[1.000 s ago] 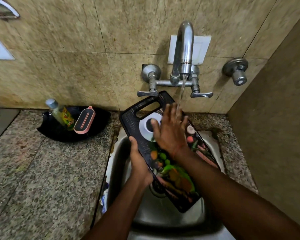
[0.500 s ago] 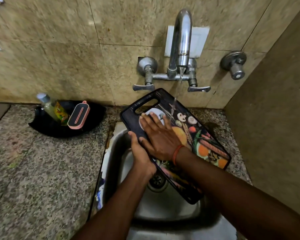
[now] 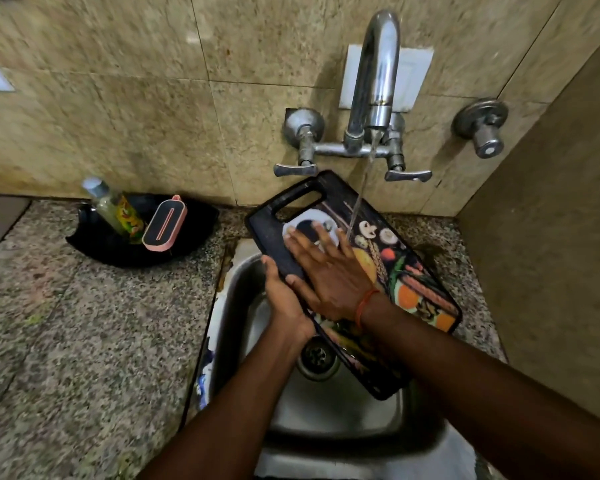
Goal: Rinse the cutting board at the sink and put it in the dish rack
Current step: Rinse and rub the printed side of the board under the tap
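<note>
A black cutting board (image 3: 409,271) printed with vegetables lies tilted over the steel sink (image 3: 329,407), its handle slot toward the wall. Water from the chrome tap (image 3: 376,77) falls onto the board's upper part. My left hand (image 3: 284,303) grips the board's left edge from below. My right hand (image 3: 326,271) lies flat on the board's printed face, fingers spread toward the handle end. No dish rack is in view.
A black dish (image 3: 136,237) on the granite counter at the left holds a soap bottle (image 3: 115,209) and a pink-edged scrubber (image 3: 165,223). A separate wall valve (image 3: 482,128) sits at the right. A side wall (image 3: 551,237) closes the right.
The board has tipped flatter, showing more of its printed face. My right hand slid from the board's middle toward the left and handle end. My left hand kept its grip.
</note>
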